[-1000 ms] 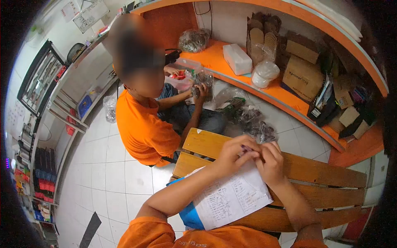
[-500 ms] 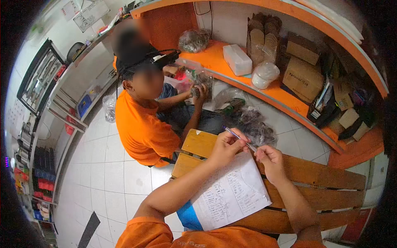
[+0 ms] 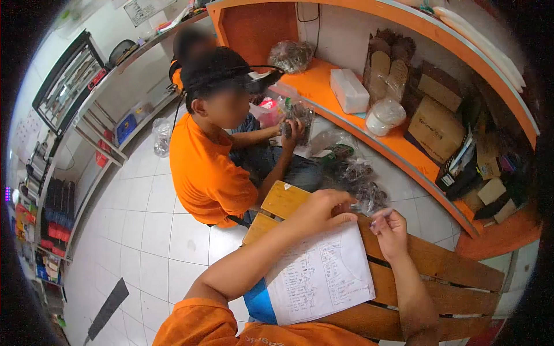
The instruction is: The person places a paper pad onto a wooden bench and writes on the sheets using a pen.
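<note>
My left hand [image 3: 330,210] hovers over the top edge of a handwritten sheet of paper [image 3: 323,277], with thumb and fingers apart and nothing visible between them. To its right, my right hand [image 3: 391,233] is closed in a pinch above the wooden slats. A small pale part of a pen [image 3: 381,214] shows at its fingertips; the rest is hidden by the fingers. Handwritten lines and columns cover the paper. Under its left side lies a blue sheet or folder [image 3: 259,303]. Both rest on a slatted wooden table [image 3: 444,294].
A person in an orange shirt [image 3: 210,173] sits at the left, handling a plastic bag [image 3: 300,118]; another person is behind. Bagged dark items [image 3: 358,173] lie on the tiles. An orange shelf [image 3: 323,86] holds a white container [image 3: 349,91], a tub [image 3: 385,115] and cardboard boxes [image 3: 435,130].
My hands have moved apart. My left hand has let go of the pen, which stays in my right hand. The view has shifted slightly.
</note>
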A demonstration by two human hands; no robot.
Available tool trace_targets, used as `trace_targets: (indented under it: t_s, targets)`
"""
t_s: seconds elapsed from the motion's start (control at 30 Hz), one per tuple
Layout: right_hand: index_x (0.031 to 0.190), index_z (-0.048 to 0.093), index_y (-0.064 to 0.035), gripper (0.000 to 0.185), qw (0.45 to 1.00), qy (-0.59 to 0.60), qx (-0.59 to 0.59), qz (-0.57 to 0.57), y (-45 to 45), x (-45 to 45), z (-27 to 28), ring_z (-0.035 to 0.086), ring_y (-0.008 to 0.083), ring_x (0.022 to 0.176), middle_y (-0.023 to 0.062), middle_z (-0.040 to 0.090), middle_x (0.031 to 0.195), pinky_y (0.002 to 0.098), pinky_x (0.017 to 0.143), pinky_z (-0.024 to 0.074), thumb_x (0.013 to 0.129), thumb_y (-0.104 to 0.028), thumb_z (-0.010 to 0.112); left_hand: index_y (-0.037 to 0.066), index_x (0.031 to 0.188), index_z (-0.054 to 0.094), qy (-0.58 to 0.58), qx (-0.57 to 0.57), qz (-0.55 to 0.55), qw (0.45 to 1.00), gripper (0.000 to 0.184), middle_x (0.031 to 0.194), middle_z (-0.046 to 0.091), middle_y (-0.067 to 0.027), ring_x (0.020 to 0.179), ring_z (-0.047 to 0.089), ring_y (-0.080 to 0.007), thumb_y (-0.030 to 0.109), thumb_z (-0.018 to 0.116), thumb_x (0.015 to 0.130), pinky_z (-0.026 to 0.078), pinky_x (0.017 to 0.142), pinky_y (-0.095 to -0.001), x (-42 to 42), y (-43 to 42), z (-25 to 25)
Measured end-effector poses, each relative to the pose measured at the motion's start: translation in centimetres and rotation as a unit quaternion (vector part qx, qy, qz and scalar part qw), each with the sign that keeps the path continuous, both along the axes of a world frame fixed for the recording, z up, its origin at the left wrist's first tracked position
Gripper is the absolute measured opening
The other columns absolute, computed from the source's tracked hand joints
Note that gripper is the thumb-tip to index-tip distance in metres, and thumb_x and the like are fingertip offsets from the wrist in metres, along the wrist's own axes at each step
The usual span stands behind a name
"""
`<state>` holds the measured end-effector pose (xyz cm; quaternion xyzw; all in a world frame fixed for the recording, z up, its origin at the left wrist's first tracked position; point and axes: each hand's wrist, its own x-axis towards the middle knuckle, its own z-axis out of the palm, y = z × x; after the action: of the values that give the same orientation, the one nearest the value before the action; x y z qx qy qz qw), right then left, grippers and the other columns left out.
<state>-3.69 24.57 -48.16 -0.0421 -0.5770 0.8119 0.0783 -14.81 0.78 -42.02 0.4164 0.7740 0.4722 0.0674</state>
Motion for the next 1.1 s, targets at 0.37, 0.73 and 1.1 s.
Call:
trace_targets:
  t_s: [0.37, 0.73, 1.1]
  targets:
    - [0.101, 0.066, -0.0012, 0.007, 0.994, -0.007, 0.106, 0.024, -0.1, 0.2, 0.2, 0.07, 0.0118, 0.082, 0.0067, 0.074, 0.091, 0.0263, 0.075, 0.0571, 0.097, -0.002, 0.072, 0.002, 0.098, 0.079, 0.026, -0.108, -0.09, 0.99, 0.03, 0.082, 0.074, -0.0208, 0.071, 0.071, -0.0376, 0.032, 0.076, 0.094, 0.055, 0.067, -0.0462, -0.7, -1.2, -1.0]
    - [0.106, 0.063, -0.0024, 0.011, 0.992, -0.02, 0.114, 0.043, -0.2, 0.1, 0.6, 0.068, 0.012, 0.079, 0.0071, 0.073, 0.087, 0.0259, 0.072, 0.0528, 0.099, -0.007, 0.07, 0.002, 0.089, 0.078, 0.026, -0.068, -0.142, 0.987, 0.032, 0.079, 0.073, -0.0201, 0.069, 0.068, -0.0381, 0.033, 0.076, 0.094, 0.053, 0.066, -0.047, -1.7, -1.4, -1.8]
    - [0.102, 0.063, -0.004, 0.011, 0.989, -0.031, 0.138, 0.035, -0.7, 0.0, 1.2, 0.068, 0.0108, 0.076, 0.0046, 0.07, 0.085, 0.0232, 0.068, 0.0515, 0.096, -0.006, 0.071, 0.002, 0.091, 0.076, 0.004, -0.061, -0.145, 0.988, 0.026, 0.082, 0.072, -0.0191, 0.073, 0.069, -0.0367, 0.028, 0.079, 0.091, 0.053, 0.068, -0.0467, -1.9, -1.3, -2.1]
